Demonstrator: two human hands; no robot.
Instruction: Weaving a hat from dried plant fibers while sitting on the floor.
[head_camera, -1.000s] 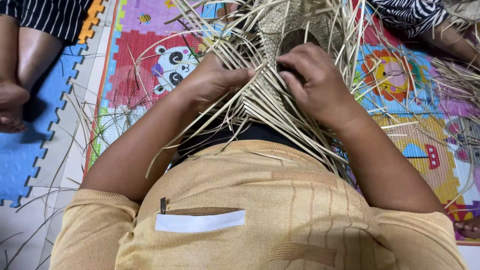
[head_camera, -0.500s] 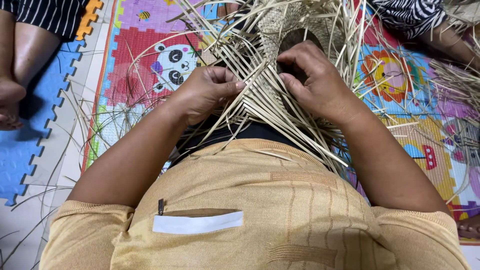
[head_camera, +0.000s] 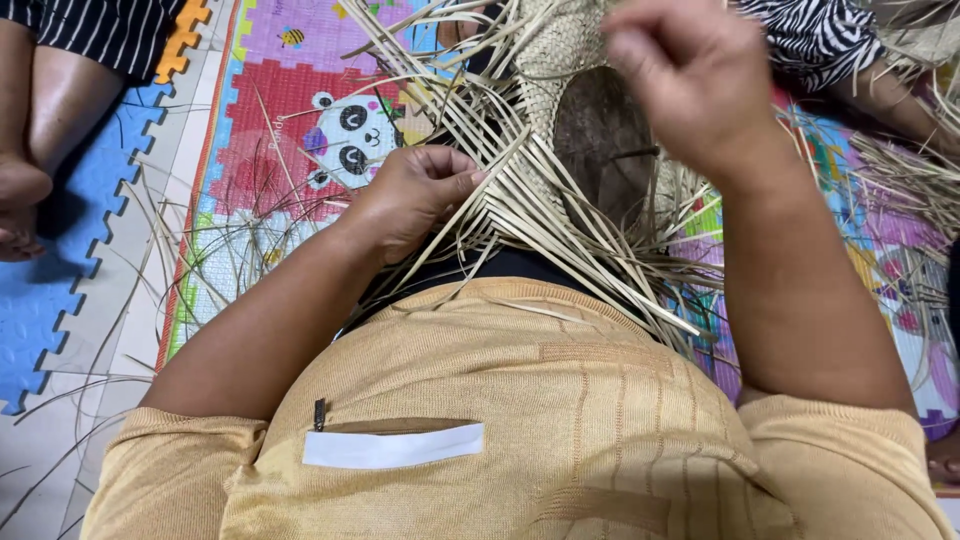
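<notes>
left hand (head_camera: 415, 195) pinched on straw strips (head_camera: 520, 205) | right hand (head_camera: 690, 75) raised, fingers curled, grip unclear | woven basket (head_camera: 590, 110) centre, far | play mat (head_camera: 290, 130) beneath; another person's foot (head_camera: 20, 195) far left

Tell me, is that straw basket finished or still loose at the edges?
Unfinished: the straw basket has loose strips sticking out all around.

Two hands work here: the left hand (head_camera: 415, 195) at nine o'clock and the right hand (head_camera: 690, 75) at one o'clock. There is one woven straw piece (head_camera: 575, 60) at twelve o'clock, with more loose straw strips (head_camera: 520, 210) than I can count. One panda picture (head_camera: 350, 135) sits at ten o'clock on the one bright play mat (head_camera: 280, 100). One bare foot (head_camera: 20, 200) rests at nine o'clock. One shirt pocket (head_camera: 392, 445) is at six o'clock.
</notes>
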